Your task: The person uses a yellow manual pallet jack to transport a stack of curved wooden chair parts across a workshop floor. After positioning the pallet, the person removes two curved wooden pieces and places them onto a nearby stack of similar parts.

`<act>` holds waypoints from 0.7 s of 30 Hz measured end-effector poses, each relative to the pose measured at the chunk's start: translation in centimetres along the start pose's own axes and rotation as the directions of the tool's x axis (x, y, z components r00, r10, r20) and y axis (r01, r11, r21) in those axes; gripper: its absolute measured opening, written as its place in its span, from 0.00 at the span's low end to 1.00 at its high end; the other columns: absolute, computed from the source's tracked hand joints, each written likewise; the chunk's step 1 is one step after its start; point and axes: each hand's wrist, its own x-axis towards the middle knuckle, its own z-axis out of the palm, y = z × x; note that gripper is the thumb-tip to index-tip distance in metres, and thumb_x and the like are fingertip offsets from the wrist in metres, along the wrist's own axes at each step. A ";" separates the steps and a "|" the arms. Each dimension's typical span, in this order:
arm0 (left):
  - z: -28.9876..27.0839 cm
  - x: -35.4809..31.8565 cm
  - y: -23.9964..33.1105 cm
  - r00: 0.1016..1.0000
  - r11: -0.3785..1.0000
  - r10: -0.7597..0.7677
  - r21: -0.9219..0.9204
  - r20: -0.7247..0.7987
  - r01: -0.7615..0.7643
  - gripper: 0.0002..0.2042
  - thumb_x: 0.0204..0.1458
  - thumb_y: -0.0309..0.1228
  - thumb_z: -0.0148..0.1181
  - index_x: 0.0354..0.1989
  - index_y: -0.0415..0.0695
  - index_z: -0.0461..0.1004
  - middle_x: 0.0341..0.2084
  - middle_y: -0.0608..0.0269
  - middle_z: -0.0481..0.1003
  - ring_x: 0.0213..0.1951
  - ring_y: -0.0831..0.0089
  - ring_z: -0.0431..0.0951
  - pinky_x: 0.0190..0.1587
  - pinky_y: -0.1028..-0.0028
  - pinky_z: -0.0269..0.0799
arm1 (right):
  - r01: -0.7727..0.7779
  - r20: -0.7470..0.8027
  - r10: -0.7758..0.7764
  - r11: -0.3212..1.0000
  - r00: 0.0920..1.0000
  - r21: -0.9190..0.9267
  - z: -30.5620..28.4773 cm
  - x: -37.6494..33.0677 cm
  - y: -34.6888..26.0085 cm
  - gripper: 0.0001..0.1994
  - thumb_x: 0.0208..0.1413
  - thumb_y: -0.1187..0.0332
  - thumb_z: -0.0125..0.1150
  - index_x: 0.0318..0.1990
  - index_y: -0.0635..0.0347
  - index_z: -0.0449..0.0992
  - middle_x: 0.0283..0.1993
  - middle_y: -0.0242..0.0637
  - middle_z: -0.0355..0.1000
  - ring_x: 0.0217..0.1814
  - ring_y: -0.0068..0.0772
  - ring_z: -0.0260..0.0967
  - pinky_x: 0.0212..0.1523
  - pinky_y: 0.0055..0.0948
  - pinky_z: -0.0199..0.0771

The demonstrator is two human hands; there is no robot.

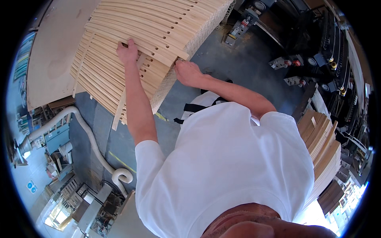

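A large stack of pale wooden slats (107,59) lies in front of me, many with a dark round hole near one end. My left hand (127,52) is on top of the stack, its fingers curled over the edge of a flat wooden slat (159,58). At the same slat's right end, by the side of the stack, my right hand (188,73) has its fingers closed; the fingertips are partly hidden. Thin wooden strips (120,108) lie crosswise among the slats.
A large pale board (59,47) stands left of the stack. On the grey floor to the left runs a ribbed white hose (90,139). More stacked timber (323,148) is behind me at right. Dark machinery with rails (333,43) lines the right side.
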 end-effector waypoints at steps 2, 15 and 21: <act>-0.4 -0.3 1.8 0.997 0.998 -0.038 -0.037 0.074 0.041 0.24 0.52 0.42 0.63 0.45 0.29 0.75 0.35 0.42 0.81 0.41 0.48 0.81 0.46 0.58 0.75 | -0.017 0.009 0.017 1.000 1.000 0.003 -0.6 -0.3 -0.2 0.14 0.63 0.66 0.48 0.37 0.70 0.74 0.33 0.59 0.76 0.39 0.62 0.76 0.40 0.55 0.75; 0.2 0.7 0.4 0.997 0.993 -0.007 0.119 0.079 -0.003 0.28 0.53 0.46 0.61 0.50 0.29 0.73 0.40 0.35 0.77 0.45 0.43 0.78 0.49 0.54 0.74 | 0.112 -0.051 -0.118 0.987 0.992 -0.116 0.0 0.4 0.2 0.11 0.56 0.69 0.53 0.35 0.71 0.74 0.32 0.58 0.77 0.37 0.59 0.78 0.36 0.52 0.77; -0.4 -0.1 2.4 0.998 0.997 0.035 0.064 0.051 -0.039 0.29 0.53 0.44 0.62 0.53 0.28 0.72 0.40 0.35 0.77 0.45 0.42 0.78 0.49 0.57 0.75 | 0.168 -0.047 -0.180 0.967 0.983 -0.190 0.2 0.8 0.2 0.10 0.50 0.71 0.56 0.33 0.72 0.75 0.32 0.57 0.77 0.37 0.56 0.79 0.32 0.48 0.78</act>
